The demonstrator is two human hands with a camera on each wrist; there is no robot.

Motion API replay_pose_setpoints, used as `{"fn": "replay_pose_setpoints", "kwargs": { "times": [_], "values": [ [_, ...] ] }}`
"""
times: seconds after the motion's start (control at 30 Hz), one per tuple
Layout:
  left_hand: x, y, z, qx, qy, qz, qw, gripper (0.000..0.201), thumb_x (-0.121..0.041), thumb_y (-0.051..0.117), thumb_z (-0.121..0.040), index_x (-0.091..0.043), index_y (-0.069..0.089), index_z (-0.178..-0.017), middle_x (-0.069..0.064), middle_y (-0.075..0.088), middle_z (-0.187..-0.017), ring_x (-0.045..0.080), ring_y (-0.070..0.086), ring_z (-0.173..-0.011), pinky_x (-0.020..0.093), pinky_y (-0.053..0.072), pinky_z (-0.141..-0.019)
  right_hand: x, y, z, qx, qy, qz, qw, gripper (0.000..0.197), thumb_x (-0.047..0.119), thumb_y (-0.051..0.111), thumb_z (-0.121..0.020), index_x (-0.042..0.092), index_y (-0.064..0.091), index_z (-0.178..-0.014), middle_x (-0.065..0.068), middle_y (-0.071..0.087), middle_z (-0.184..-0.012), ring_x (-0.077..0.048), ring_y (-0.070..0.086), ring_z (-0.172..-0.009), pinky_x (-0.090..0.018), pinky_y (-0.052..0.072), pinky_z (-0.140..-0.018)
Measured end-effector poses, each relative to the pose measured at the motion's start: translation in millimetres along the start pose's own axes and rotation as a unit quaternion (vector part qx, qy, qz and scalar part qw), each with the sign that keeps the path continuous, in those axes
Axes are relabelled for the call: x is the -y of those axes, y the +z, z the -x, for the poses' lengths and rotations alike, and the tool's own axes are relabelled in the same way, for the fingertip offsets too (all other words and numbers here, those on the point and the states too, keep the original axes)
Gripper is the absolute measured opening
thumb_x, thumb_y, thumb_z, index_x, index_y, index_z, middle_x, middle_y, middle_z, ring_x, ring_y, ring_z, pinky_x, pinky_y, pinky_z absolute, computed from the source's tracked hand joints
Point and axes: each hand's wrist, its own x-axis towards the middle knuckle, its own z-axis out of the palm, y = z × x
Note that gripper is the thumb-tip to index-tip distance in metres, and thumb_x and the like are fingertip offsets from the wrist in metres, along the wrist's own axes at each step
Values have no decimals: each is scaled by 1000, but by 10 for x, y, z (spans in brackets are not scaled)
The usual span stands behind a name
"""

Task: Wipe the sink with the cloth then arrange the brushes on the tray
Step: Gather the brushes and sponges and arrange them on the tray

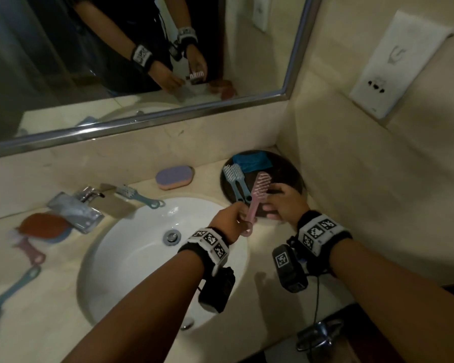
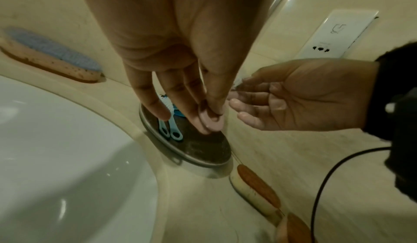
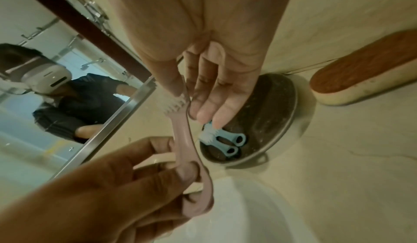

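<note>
A pink brush hangs over the near rim of the dark round tray. My left hand pinches its looped handle end. My right hand has thumb and fingertips on either side of the bristle head. Two pale blue brushes lie side by side on the tray's left half, handles toward me. A folded blue cloth lies at the tray's back. The white sink is to the left of both hands.
A purple and pink sponge lies behind the sink. Another blue brush lies beside the faucet. At the left are an orange sponge, a mauve brush and a blue brush. The wall with a socket plate is close on the right.
</note>
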Motion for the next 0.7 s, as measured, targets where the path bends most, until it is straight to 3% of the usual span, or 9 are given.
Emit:
{"fn": "replay_pose_setpoints", "kwargs": {
  "times": [0.1, 0.2, 0.3, 0.37, 0.5, 0.63, 0.7],
  "values": [
    [45, -72, -13, -2, 5, 12, 1000, 29, -13, 62, -86, -9, 53, -113, 11, 63, -102, 27, 59, -94, 29, 45, -83, 52, 187, 12, 34, 9, 14, 999, 31, 15, 54, -92, 15, 49, -122, -5, 65, -91, -15, 63, -75, -24, 54, -58],
    [98, -114, -87, -5, 11, 24, 1000, 27, -12, 61, -86, -8, 54, -112, 6, 59, -94, 23, 56, -86, 24, 43, -77, 49, 265, -63, 53, 10, 31, 998, 35, 9, 61, -86, 22, 46, -115, -15, 64, -102, -24, 63, -87, -39, 56, -77],
    [94, -97, -243, 7, 18, 17, 1000, 25, -9, 62, -85, -7, 55, -109, 6, 59, -95, 16, 52, -86, 18, 36, -70, 75, 264, -185, 44, 8, 71, 996, 35, 11, 63, -84, 27, 45, -109, -11, 62, -110, -31, 63, -101, -50, 52, -90],
    [50, -90, -389, 15, 15, 16, 1000, 27, -8, 63, -84, -7, 56, -110, 12, 64, -102, 20, 55, -89, 19, 37, -71, 111, 236, -316, 45, 17, 51, 997, 32, 12, 60, -87, 26, 45, -112, -14, 62, -111, -34, 64, -100, -52, 53, -86],
    [0, -51, -728, 17, -11, 21, 1000, 39, -7, 64, -82, -11, 52, -120, 14, 64, -107, 27, 60, -100, 19, 40, -76, 185, 88, -676, 65, 34, 58, 996, 40, 9, 51, -92, 16, 39, -130, -16, 56, -118, -36, 62, -101, -41, 55, -73],
    [-30, 48, -1054, 59, -46, 54, 996, 53, -13, 68, -81, -20, 45, -128, 13, 65, -109, 28, 62, -101, 27, 49, -85, 130, -34, -1124, 73, 4, 179, 981, 54, 16, 64, -82, 16, 42, -132, -15, 59, -122, -35, 59, -110, -52, 47, -97],
    [-42, 111, -1214, 67, -57, 53, 995, 55, -9, 63, -84, -19, 41, -133, 14, 64, -111, 28, 61, -103, 27, 46, -83, 63, -88, -1370, 72, 14, 202, 977, 51, 17, 58, -85, 19, 44, -133, -14, 62, -118, -33, 59, -109, -52, 46, -98]
  ]
}}
